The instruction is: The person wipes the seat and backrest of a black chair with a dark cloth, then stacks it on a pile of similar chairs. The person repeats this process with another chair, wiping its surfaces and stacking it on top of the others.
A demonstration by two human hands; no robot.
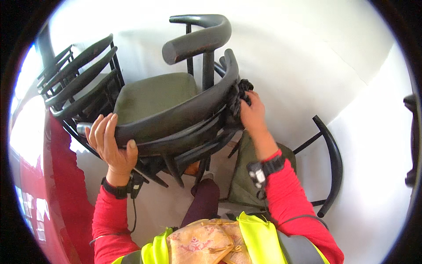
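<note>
My left hand [110, 148] grips the left end of a dark wooden chair's curved top rail [174, 114]. Its fingers reach over the rail and the thumb lies along the near side. At the rail's right end, my right hand [254, 114] presses a crumpled black cloth [234, 99] against the wood. The cloth hides part of the rail there. An olive-green seat pad [155, 94] lies beyond the rail. More curved rails [197, 140] are stacked close beneath it, and another thick curved chair rail [202, 39] rises behind.
Several dark chairs [82, 69] are stacked at left, beside a glossy red surface [66, 178]. Close by my right forearm is another chair with a green seat [247, 171] and curved backrest [334, 175]. A white wall [306, 66] stands behind. Devices with cables are strapped to both wrists.
</note>
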